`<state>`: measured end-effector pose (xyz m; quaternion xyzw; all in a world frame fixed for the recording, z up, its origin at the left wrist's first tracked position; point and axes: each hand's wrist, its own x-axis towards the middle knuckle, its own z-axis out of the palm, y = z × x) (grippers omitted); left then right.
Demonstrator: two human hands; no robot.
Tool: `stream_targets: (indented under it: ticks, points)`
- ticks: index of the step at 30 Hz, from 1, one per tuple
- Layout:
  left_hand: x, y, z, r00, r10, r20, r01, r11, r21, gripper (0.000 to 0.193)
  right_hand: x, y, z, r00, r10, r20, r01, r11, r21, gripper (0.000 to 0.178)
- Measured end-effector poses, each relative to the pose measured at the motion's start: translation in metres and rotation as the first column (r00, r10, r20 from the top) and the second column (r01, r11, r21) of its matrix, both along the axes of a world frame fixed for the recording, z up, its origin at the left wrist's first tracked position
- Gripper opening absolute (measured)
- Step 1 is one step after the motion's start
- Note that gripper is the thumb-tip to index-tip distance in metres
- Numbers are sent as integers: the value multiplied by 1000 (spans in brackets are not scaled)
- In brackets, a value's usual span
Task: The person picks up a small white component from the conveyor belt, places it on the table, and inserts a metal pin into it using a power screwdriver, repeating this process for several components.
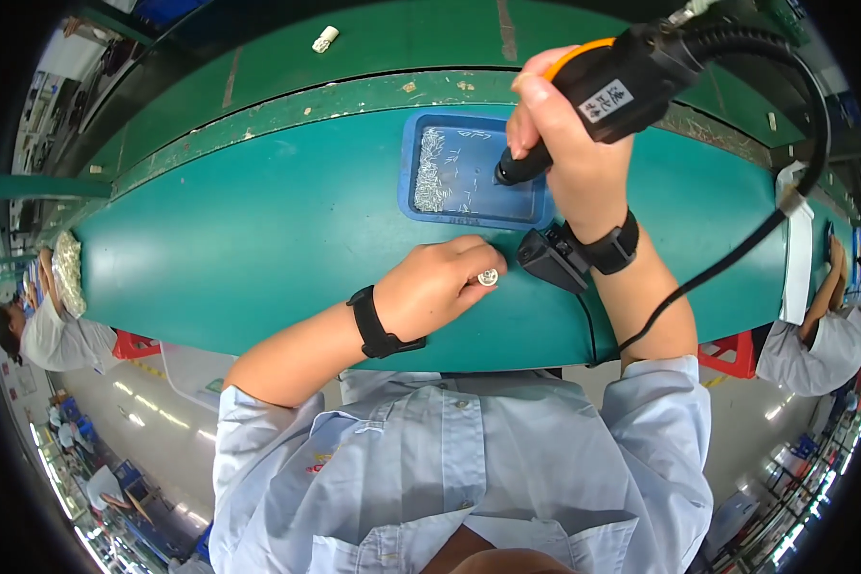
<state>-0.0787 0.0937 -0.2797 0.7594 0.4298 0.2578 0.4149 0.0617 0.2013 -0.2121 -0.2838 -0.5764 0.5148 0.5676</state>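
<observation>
My right hand (569, 124) is wrapped round a black electric screwdriver (631, 81) with an orange strip and a thick black cable. The driver's tip points down into a blue tray (407, 182), above its right part. Many small silvery screws (430, 172) are heaped along the tray's left side, and a few lie scattered further right. Just in front of the tray, my left hand (445, 282) pinches a small white cylindrical part (488, 277), its round end facing up. Most of that part is hidden by my fingers.
A black box-shaped camera (553, 258) is strapped at my right wrist, its thin cable trailing down. On the green ledge behind lies a white cylindrical part (325, 38). At the table's left end is a clear plastic bag (68, 275); other people sit at both ends.
</observation>
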Motion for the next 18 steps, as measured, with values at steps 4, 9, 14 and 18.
stream_targets:
  ticks: [4,9,14,18]
  points:
    - [0,-1,-1,1000,26,-9,-25,998,63,18,4,2,-2,999,16,30,-18,998,60,11]
    - [-1,1,12,996,80,47,-77,996,-48,28,16,0,12,994,89,-70,-85,994,68,13]
    - [-19,17,30,979,205,0,-204,976,72,32,28,-8,28,968,210,-137,-182,964,192,17]
    - [-18,41,30,957,286,49,-290,934,208,31,27,-7,28,979,161,-125,-137,974,182,19]
